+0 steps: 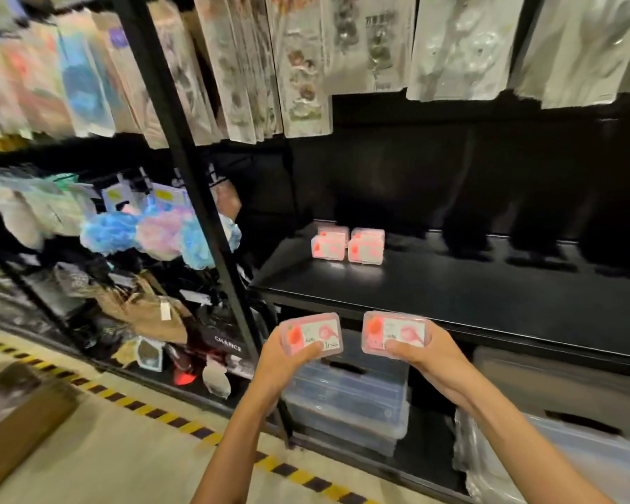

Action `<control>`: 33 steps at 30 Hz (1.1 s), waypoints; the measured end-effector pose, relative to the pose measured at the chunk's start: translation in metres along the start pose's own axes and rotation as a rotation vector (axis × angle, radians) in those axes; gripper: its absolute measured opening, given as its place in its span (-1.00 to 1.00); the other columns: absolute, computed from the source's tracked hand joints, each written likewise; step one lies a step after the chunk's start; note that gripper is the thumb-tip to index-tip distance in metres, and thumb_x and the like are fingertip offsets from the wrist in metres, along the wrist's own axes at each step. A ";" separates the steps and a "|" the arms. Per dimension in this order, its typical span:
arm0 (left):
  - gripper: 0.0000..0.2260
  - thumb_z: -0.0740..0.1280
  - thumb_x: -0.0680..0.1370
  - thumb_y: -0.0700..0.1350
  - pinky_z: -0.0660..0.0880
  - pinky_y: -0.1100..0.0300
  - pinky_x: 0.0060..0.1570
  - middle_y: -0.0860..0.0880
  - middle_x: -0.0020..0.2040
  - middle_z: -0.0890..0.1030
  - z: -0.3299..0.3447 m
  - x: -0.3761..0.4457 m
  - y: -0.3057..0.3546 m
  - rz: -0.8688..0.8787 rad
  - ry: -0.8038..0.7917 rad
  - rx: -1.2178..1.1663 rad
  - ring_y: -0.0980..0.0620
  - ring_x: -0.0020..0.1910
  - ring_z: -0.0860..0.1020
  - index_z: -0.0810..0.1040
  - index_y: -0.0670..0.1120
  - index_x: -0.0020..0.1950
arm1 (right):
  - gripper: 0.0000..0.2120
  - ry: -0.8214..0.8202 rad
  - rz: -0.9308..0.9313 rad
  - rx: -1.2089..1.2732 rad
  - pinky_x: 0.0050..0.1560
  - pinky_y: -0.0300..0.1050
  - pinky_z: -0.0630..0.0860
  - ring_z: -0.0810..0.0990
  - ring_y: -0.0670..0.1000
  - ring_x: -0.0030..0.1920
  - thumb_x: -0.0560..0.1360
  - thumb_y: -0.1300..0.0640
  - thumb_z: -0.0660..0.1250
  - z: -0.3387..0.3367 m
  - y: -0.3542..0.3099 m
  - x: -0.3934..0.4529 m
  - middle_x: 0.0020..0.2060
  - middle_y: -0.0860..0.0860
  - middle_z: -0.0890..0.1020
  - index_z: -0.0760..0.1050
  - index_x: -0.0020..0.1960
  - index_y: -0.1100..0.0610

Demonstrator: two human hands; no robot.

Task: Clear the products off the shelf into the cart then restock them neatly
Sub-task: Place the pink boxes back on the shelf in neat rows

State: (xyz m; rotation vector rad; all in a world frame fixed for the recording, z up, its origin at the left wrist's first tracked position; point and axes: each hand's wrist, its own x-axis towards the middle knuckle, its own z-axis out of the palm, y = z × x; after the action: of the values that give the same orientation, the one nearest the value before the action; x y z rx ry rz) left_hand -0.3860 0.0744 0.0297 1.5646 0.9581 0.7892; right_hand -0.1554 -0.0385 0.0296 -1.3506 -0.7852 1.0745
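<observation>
You stand before a black shelf (451, 285) in a store aisle, with hanging packets (306, 67) of hair accessories above it and pastel bath poufs (153, 231) on the rack to the left. On the shelf, toward its back left, four small pink boxes (347, 245) sit in a tight two-by-two cluster, touching one another. Your left hand (288, 354) grips another pink box (313, 334) with the thumb curled over its label, and your right hand (421, 352) grips a matching pink box (395, 333) the same way; both are held just in front of the shelf edge, side by side but apart. The box labels show red and pink graphics, but the writing is too blurred to read. On a dark packet (228, 347) low on the left rack you can read "CHANCE". Clear plastic bins (346, 398) sit below the shelf, and yellow-black hazard tape (153, 412) runs along the floor.
</observation>
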 end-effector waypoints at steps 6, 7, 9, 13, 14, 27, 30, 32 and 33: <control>-0.65 0.43 0.49 -0.17 0.55 0.33 -0.11 0.01 0.12 0.61 -0.013 0.082 -0.006 -0.009 -0.002 -0.067 0.13 0.07 0.60 0.46 -0.05 0.25 | -0.52 0.038 -0.006 0.005 0.09 -0.01 0.57 0.65 0.06 0.06 0.30 0.28 0.55 0.013 -0.004 0.075 0.02 0.06 0.68 0.49 0.17 0.16; -0.66 0.41 0.50 -0.16 0.54 0.35 -0.15 0.01 0.12 0.61 -0.014 0.094 -0.006 -0.023 -0.009 -0.076 0.13 0.07 0.60 0.45 -0.06 0.25 | -0.51 0.056 0.000 0.013 0.07 -0.02 0.58 0.65 0.06 0.05 0.30 0.29 0.55 0.014 -0.005 0.086 0.02 0.06 0.68 0.49 0.18 0.16; -0.66 0.40 0.51 -0.12 0.54 0.35 -0.13 0.00 0.13 0.62 -0.017 0.120 -0.010 -0.036 -0.007 -0.063 0.13 0.06 0.60 0.45 -0.07 0.26 | -0.53 0.071 0.014 0.051 0.01 -0.06 0.59 0.65 0.06 0.05 0.30 0.33 0.53 0.016 -0.007 0.107 0.02 0.08 0.68 0.49 0.17 0.18; -0.64 0.45 0.46 -0.14 0.52 0.39 -0.15 0.01 0.10 0.61 -0.019 0.170 -0.020 -0.045 0.052 -0.030 0.15 0.04 0.59 0.47 -0.11 0.22 | -0.54 0.083 0.019 0.088 -0.02 -0.10 0.61 0.65 0.07 0.06 0.33 0.37 0.50 0.020 -0.014 0.143 0.03 0.10 0.68 0.49 0.18 0.19; -0.65 0.46 0.45 -0.16 0.49 0.44 -0.19 0.05 0.06 0.59 -0.018 0.181 -0.023 -0.050 0.060 -0.016 0.18 0.01 0.57 0.47 -0.11 0.19 | -0.54 0.088 0.021 0.097 0.01 -0.08 0.60 0.65 0.08 0.07 0.33 0.38 0.49 0.021 -0.014 0.150 0.04 0.10 0.67 0.48 0.18 0.18; -0.71 0.50 0.42 -0.15 0.50 0.37 -0.09 0.07 0.01 0.60 -0.016 0.289 -0.070 0.042 -0.229 0.196 0.15 -0.02 0.57 0.49 0.02 0.06 | -0.53 0.290 0.069 0.132 0.06 0.00 0.60 0.64 0.09 0.08 0.33 0.37 0.50 0.031 -0.004 0.203 0.06 0.11 0.66 0.49 0.18 0.16; -0.67 0.53 0.39 -0.07 0.50 0.27 -0.03 0.09 0.03 0.58 -0.017 0.307 -0.073 0.098 -0.250 0.280 0.16 0.02 0.56 0.49 0.06 0.06 | -0.57 0.326 0.070 0.122 0.07 0.00 0.59 0.64 0.08 0.07 0.34 0.38 0.50 0.032 -0.004 0.203 0.04 0.11 0.67 0.50 0.15 0.15; -0.56 0.56 0.34 -0.04 0.49 0.25 0.02 0.10 0.07 0.53 -0.018 0.316 -0.072 0.116 -0.250 0.313 0.18 0.05 0.53 0.46 0.03 0.14 | -0.58 0.341 0.064 0.119 0.03 -0.03 0.60 0.64 0.08 0.07 0.35 0.38 0.48 0.032 -0.006 0.204 0.04 0.10 0.67 0.50 0.15 0.15; -0.50 0.57 0.32 -0.04 0.48 0.30 0.01 0.11 0.08 0.51 -0.020 0.318 -0.072 0.109 -0.245 0.307 0.18 0.05 0.52 0.44 0.03 0.17 | -0.58 0.350 0.061 0.124 0.02 -0.04 0.59 0.64 0.08 0.07 0.35 0.38 0.48 0.033 -0.006 0.205 0.04 0.10 0.67 0.50 0.15 0.15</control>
State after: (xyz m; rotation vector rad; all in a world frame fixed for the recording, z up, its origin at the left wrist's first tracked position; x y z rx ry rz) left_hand -0.2710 0.3728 -0.0365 1.9432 0.8466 0.5236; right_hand -0.1132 0.1642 0.0105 -1.4128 -0.4154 0.8841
